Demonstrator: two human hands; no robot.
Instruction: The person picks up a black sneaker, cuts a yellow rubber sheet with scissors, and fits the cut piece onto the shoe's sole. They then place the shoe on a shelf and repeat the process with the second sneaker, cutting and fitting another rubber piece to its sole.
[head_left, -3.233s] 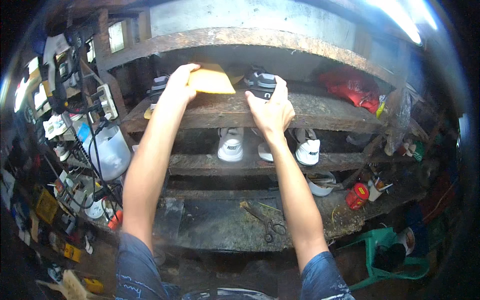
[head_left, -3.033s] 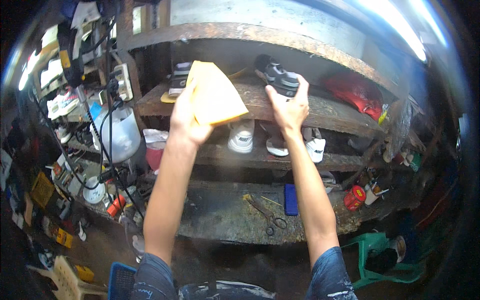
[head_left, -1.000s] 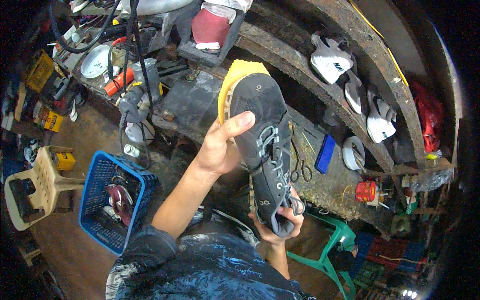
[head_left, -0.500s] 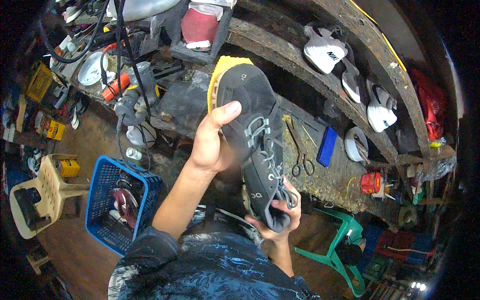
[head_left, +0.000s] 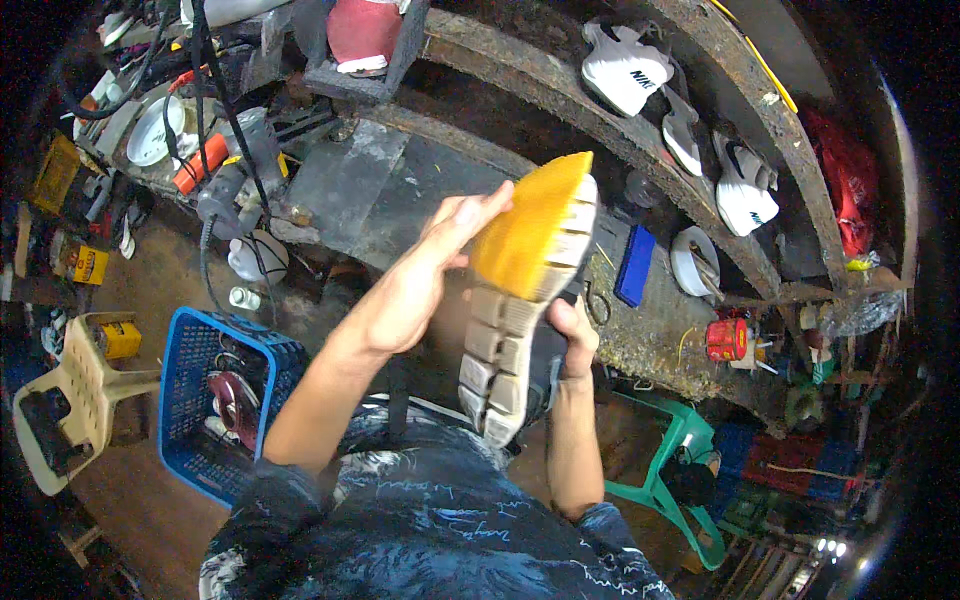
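Observation:
A black sneaker is held in front of me with its pale segmented sole upward. A yellow sole piece lies over the sole's front part, its edge along the shoe's tip. My left hand grips the yellow piece at its left edge, its fingers together and partly hidden by that piece. My right hand grips the shoe from the right side, thumb up along its edge.
White-soled shoes sit on wooden shelves above the workbench. The bench holds a blue block, white bowl and red can. Below are a blue basket, beige chair and green chair.
The shoe has turned over from upper to sole, exposing the yellow piece. My left hand has shifted to that piece's edge; my right hand has moved up the shoe.

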